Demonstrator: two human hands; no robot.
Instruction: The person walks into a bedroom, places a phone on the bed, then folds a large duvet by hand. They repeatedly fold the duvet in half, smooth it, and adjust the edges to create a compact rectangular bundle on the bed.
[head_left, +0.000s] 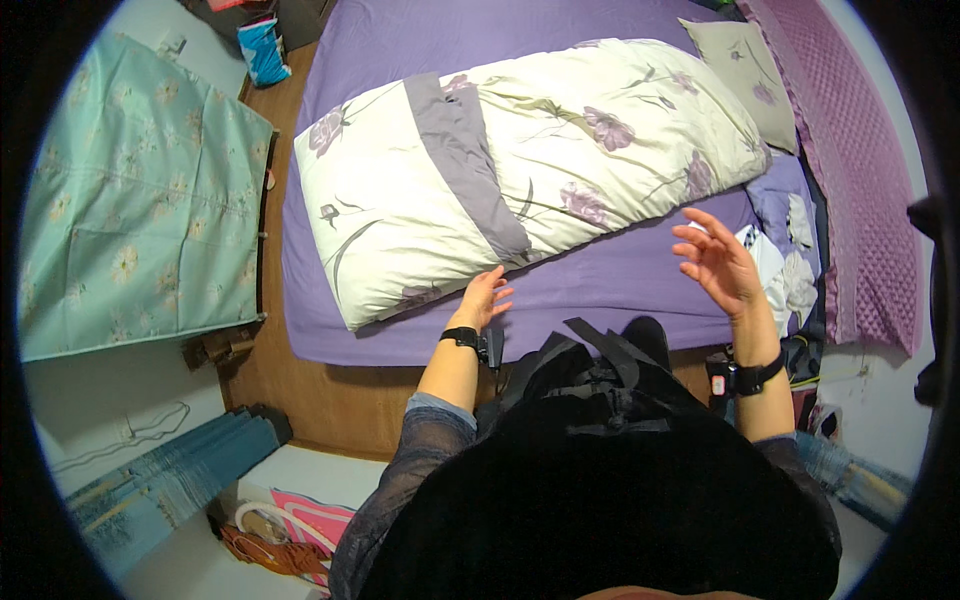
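Observation:
A cream quilt with purple flowers (600, 150) lies folded into a long shape across a bed with a purple sheet (615, 277). A plain mauve band (457, 150) crosses it. My left hand (486, 298) is at the quilt's near edge, below the band's lower end, fingers apart; whether it touches the fabric I cannot tell. Above the sheet, right of the quilt's near edge, my right hand (716, 259) is raised with its fingers apart and slightly curled, holding nothing. A matching floral pillow (750, 82) rests at the quilt's right end.
White clothes (791, 289) lie at the bed's right end, beside a pink quilted headboard cover (862, 187). A green floral cloth (150, 202) covers something on the left. Wooden floor (330, 405) shows near the bed, with blue curtains (180, 472) and a pink bag (315, 510) at lower left.

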